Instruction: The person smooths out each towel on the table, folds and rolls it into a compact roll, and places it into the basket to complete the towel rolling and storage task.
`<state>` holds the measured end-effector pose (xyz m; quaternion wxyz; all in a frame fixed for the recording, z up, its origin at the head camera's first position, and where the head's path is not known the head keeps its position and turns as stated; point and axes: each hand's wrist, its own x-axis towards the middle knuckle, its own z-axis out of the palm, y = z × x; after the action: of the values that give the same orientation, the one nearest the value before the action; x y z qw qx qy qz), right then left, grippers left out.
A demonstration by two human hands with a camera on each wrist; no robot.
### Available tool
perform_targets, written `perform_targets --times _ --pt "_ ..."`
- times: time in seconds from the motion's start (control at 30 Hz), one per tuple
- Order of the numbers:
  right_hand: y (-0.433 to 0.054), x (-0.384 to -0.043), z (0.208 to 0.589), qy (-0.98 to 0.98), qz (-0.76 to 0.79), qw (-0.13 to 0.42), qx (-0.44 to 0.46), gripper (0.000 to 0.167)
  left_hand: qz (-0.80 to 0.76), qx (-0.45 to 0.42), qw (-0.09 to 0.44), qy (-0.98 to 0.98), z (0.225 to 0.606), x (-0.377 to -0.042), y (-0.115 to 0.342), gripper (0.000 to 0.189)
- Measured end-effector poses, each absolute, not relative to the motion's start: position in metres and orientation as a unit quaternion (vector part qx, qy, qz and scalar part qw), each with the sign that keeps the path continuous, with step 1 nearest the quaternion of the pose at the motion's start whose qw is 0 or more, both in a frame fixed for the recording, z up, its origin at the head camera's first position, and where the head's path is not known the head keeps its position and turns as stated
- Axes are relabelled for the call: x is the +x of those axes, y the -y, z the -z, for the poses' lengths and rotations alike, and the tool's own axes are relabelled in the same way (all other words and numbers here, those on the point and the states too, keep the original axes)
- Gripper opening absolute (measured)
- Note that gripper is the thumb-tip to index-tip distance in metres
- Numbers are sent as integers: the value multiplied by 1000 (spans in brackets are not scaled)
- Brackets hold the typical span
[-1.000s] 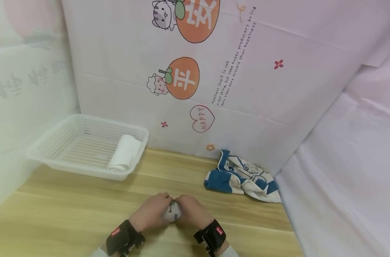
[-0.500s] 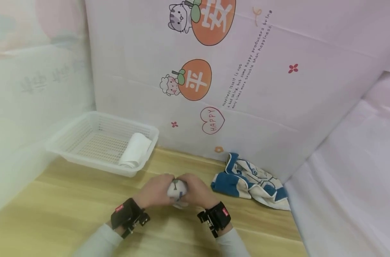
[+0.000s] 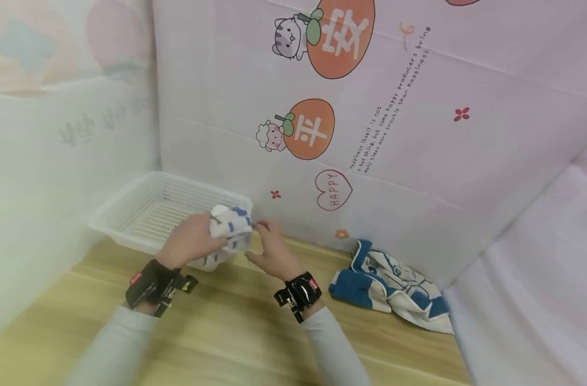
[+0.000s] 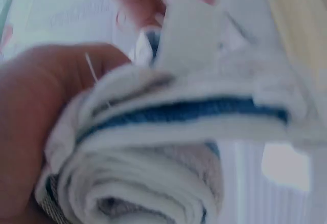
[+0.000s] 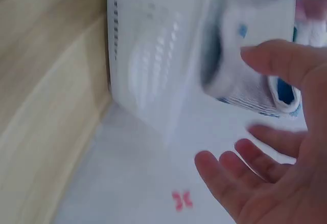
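A rolled towel (image 3: 233, 228), white with blue marks, is above the right end of the white basket (image 3: 129, 236). My left hand (image 3: 189, 238) grips it from the left. In the left wrist view, the roll's spiral end (image 4: 133, 193) faces the camera, and a loose flap with a blue stripe hangs over it. My right hand (image 3: 276, 252) is just right of the towel, fingers spread and curved, with nothing held. In the right wrist view, the right thumb (image 5: 276, 60) overlaps the towel; whether it touches cannot be told. The white roll in the basket is mostly hidden.
A crumpled blue and white towel (image 3: 390, 289) lies on the wooden table (image 3: 235, 321) at the right, against the back wall. Printed cloth sheets (image 3: 395, 203) hang as walls behind and on both sides. The basket stands in the back left corner.
The rolled towel has gone from between both hands over the table to above the basket, up and left, in the left hand. The right hand has let go and its fingers have spread.
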<state>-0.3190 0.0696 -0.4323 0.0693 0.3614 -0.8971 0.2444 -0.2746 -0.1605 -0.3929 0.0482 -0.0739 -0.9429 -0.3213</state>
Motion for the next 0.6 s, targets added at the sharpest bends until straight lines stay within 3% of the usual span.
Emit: perform_targets --times 0.27,0.43,0.6 --pt "-24 -328 452 901 -199 9 385 59 338 3 36 941 400 -318 208 47" --pt "-11 -330 460 892 -190 18 410 38 346 33 30 937 413 -346 230 43" --pt "-7 -334 462 887 -195 32 417 27 333 65 64 939 423 -374 251 36"
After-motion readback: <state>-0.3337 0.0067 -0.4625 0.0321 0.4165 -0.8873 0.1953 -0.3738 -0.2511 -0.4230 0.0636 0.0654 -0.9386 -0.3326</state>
